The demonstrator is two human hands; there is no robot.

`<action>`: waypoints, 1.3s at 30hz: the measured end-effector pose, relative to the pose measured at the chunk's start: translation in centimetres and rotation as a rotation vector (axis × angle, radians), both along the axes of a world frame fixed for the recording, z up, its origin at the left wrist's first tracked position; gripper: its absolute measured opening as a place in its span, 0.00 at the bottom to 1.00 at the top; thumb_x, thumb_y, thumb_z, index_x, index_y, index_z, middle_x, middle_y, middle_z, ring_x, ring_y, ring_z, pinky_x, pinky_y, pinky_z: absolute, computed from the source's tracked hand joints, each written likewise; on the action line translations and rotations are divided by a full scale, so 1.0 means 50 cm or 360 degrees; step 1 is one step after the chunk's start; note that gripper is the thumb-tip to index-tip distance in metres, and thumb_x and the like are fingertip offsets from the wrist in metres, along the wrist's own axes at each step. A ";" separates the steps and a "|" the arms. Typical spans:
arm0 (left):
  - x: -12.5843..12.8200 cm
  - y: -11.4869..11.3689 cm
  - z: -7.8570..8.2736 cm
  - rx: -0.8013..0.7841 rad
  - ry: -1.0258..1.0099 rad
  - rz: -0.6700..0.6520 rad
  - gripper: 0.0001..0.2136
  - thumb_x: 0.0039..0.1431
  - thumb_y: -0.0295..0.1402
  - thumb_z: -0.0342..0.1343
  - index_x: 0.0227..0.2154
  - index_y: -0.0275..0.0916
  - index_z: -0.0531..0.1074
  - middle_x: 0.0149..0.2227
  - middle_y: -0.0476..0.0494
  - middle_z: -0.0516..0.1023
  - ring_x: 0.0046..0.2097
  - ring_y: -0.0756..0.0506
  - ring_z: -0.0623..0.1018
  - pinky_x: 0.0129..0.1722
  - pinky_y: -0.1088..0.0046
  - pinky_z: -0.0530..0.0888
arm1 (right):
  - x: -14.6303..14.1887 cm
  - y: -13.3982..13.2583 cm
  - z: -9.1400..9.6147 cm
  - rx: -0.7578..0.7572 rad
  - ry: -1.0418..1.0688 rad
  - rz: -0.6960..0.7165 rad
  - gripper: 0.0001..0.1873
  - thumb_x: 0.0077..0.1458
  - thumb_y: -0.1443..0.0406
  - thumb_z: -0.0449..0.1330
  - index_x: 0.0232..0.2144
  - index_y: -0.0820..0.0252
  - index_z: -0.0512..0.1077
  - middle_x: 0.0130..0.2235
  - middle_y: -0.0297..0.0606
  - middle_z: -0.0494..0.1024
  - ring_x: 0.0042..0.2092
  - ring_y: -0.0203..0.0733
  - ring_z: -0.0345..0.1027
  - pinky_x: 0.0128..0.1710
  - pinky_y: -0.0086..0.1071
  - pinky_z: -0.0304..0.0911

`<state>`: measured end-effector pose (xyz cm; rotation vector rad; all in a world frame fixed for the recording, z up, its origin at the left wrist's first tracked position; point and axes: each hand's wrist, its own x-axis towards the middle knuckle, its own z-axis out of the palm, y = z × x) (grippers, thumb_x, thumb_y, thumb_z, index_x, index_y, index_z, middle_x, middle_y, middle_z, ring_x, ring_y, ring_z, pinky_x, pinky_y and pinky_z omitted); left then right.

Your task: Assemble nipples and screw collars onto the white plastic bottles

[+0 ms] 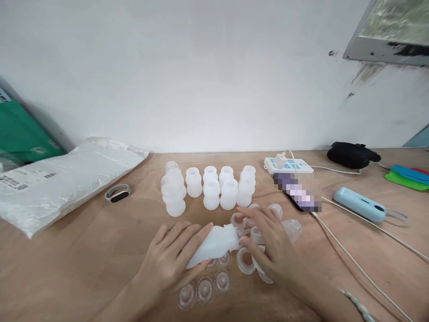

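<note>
My left hand point(174, 250) is wrapped around a milky white baby bottle point(214, 241), which lies tilted with its collar end toward the right. A clear teat point(239, 232) sticks out of that end. My right hand point(271, 246) is beside the teat, thumb close to it and fingers spread; whether the thumb touches it I cannot tell. Below the bottle lie several clear teats point(205, 290). Around and partly under my right hand are screw rings point(246, 260) and clear dome caps point(292, 230).
Several open white bottles point(211, 195) stand behind my hands, with two capped bottles point(173, 199) at their left. A fitness band point(117, 193) and plastic mailer point(73, 174) lie left. To the right are a power strip point(298, 166), phone point(298, 192), cables and blue device point(359, 204).
</note>
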<state>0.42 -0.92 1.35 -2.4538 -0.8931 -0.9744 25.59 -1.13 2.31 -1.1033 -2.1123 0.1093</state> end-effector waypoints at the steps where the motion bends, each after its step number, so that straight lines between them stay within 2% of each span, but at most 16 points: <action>1: -0.001 0.001 0.000 -0.0007 -0.0018 0.0013 0.14 0.71 0.34 0.49 0.52 0.34 0.73 0.38 0.41 0.84 0.38 0.41 0.79 0.38 0.65 0.65 | 0.005 0.007 -0.004 0.0165 -0.0076 -0.0107 0.15 0.67 0.66 0.52 0.52 0.65 0.69 0.44 0.46 0.80 0.45 0.52 0.70 0.45 0.47 0.62; 4: -0.004 0.002 -0.001 -0.0008 -0.0049 0.0029 0.13 0.70 0.34 0.51 0.52 0.34 0.73 0.38 0.42 0.84 0.38 0.41 0.79 0.38 0.65 0.64 | 0.015 0.027 -0.019 0.0494 -0.0367 -0.0487 0.10 0.65 0.70 0.53 0.45 0.66 0.73 0.44 0.48 0.82 0.48 0.57 0.70 0.50 0.51 0.57; 7: -0.004 0.002 -0.003 -0.0007 -0.0047 0.0044 0.14 0.70 0.34 0.51 0.52 0.35 0.73 0.38 0.42 0.84 0.38 0.41 0.79 0.38 0.65 0.64 | 0.021 0.039 -0.031 0.0482 -0.0668 -0.0671 0.08 0.61 0.73 0.58 0.40 0.65 0.76 0.42 0.48 0.83 0.51 0.63 0.70 0.54 0.55 0.54; 10: -0.004 0.001 -0.003 -0.0017 -0.0049 0.0050 0.14 0.70 0.34 0.51 0.53 0.36 0.73 0.38 0.42 0.84 0.39 0.41 0.79 0.38 0.65 0.64 | 0.025 0.041 -0.033 0.0423 -0.0798 -0.0702 0.08 0.58 0.76 0.59 0.39 0.65 0.76 0.41 0.47 0.83 0.51 0.63 0.70 0.56 0.56 0.53; 13: -0.005 0.000 0.001 -0.0086 -0.0126 0.0040 0.14 0.69 0.35 0.54 0.53 0.37 0.72 0.39 0.43 0.84 0.39 0.41 0.79 0.37 0.65 0.63 | 0.029 0.038 -0.022 0.0464 -0.0659 -0.0671 0.09 0.60 0.75 0.58 0.41 0.63 0.75 0.42 0.45 0.83 0.51 0.61 0.70 0.56 0.57 0.52; 17: -0.007 -0.001 0.012 -0.0330 -0.0385 0.0068 0.17 0.65 0.40 0.59 0.54 0.41 0.70 0.42 0.44 0.83 0.39 0.41 0.77 0.38 0.65 0.65 | 0.035 0.028 -0.001 0.0511 -0.0102 -0.0606 0.09 0.65 0.67 0.56 0.47 0.60 0.72 0.45 0.46 0.80 0.49 0.57 0.70 0.52 0.54 0.59; 20: -0.007 -0.002 0.019 -0.0438 -0.0496 0.0103 0.17 0.64 0.42 0.60 0.53 0.44 0.70 0.43 0.46 0.83 0.38 0.41 0.77 0.37 0.64 0.66 | 0.035 0.014 0.006 0.0323 0.0474 -0.0384 0.16 0.66 0.65 0.55 0.56 0.56 0.67 0.51 0.45 0.76 0.52 0.52 0.70 0.50 0.48 0.65; 22: -0.006 -0.002 0.020 -0.0458 -0.0514 0.0096 0.17 0.64 0.42 0.60 0.53 0.46 0.71 0.42 0.47 0.83 0.37 0.41 0.77 0.36 0.64 0.67 | 0.032 0.004 0.006 0.0179 0.0688 -0.0213 0.20 0.67 0.66 0.53 0.60 0.53 0.64 0.54 0.44 0.74 0.55 0.50 0.70 0.52 0.46 0.67; 25: -0.005 -0.003 0.019 -0.0465 -0.0498 0.0059 0.18 0.63 0.42 0.61 0.54 0.47 0.71 0.40 0.48 0.83 0.36 0.41 0.78 0.35 0.65 0.68 | 0.026 -0.008 0.001 0.0064 0.0700 -0.0015 0.21 0.67 0.68 0.53 0.60 0.50 0.66 0.55 0.42 0.73 0.56 0.49 0.68 0.54 0.45 0.66; 28: -0.004 -0.007 0.015 -0.0456 -0.0441 -0.0015 0.20 0.63 0.41 0.61 0.56 0.46 0.69 0.41 0.47 0.83 0.38 0.41 0.79 0.37 0.65 0.69 | 0.018 -0.016 -0.007 -0.0045 0.0619 0.0117 0.22 0.67 0.68 0.54 0.61 0.47 0.66 0.55 0.41 0.73 0.56 0.47 0.69 0.53 0.42 0.68; 33: 0.002 -0.014 0.005 -0.0462 -0.0404 -0.0112 0.20 0.63 0.39 0.60 0.56 0.43 0.68 0.41 0.44 0.82 0.36 0.42 0.78 0.37 0.64 0.70 | -0.001 -0.030 -0.020 -0.0198 0.0549 0.0238 0.27 0.66 0.66 0.57 0.65 0.46 0.59 0.59 0.42 0.70 0.59 0.47 0.66 0.58 0.41 0.67; 36: 0.013 -0.022 -0.003 -0.0492 -0.0461 -0.0157 0.20 0.63 0.41 0.59 0.56 0.44 0.67 0.41 0.43 0.83 0.35 0.42 0.78 0.35 0.63 0.72 | -0.016 -0.043 -0.022 -0.0275 0.0568 0.0291 0.32 0.62 0.65 0.60 0.65 0.48 0.53 0.57 0.43 0.71 0.55 0.46 0.71 0.49 0.36 0.74; 39: 0.025 -0.034 -0.011 -0.0560 -0.0530 -0.0234 0.20 0.63 0.39 0.58 0.57 0.44 0.65 0.41 0.41 0.83 0.33 0.42 0.77 0.32 0.64 0.72 | -0.025 -0.056 -0.022 -0.0297 0.0514 0.0227 0.36 0.58 0.65 0.64 0.62 0.50 0.52 0.57 0.45 0.71 0.49 0.47 0.75 0.41 0.34 0.77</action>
